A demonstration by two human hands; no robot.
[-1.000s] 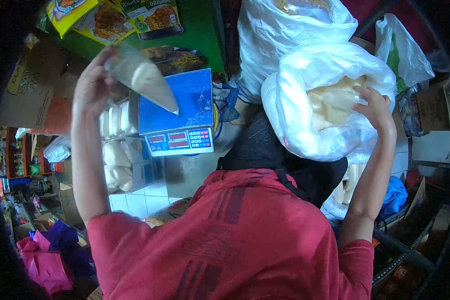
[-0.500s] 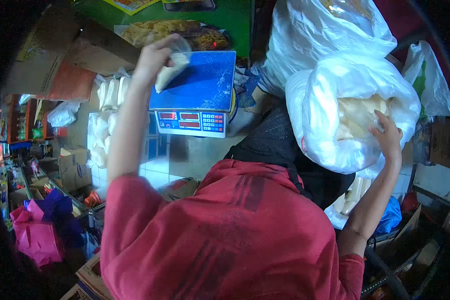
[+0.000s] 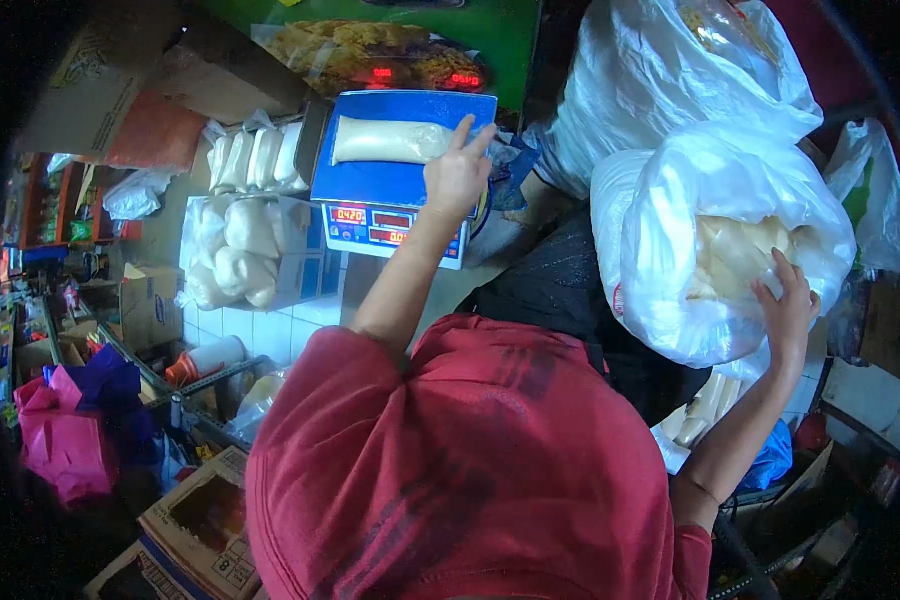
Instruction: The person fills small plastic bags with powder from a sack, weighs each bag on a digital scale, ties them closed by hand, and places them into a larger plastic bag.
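A clear bag of white powder (image 3: 385,140) lies flat across the blue-topped weighing scale (image 3: 332,192). My left hand (image 3: 456,178) is over the bag's right end, fingers stretched and apart. Whether the fingertips touch the bag is hard to tell. The scale's left red display (image 3: 349,216) appears to read 0.420; my left wrist and forearm cover part of the keypad. At the right, a large white plastic sack (image 3: 660,225) stands with its mouth open, and pale filled bags (image 3: 735,255) show inside. My right hand (image 3: 790,300) is at the sack's near right rim, fingers spread.
Left of the scale, several filled white bags (image 3: 260,158) stand in a row above a pile of rounded white bags (image 3: 245,250). Another white sack (image 3: 660,85) leans behind the open one. Cardboard boxes (image 3: 205,530) are at lower left.
The powder bag, tilted in my left hand before, now lies flat on the scale. My left hand has moved right to its end and loosened. My right hand stays by the sack rim.
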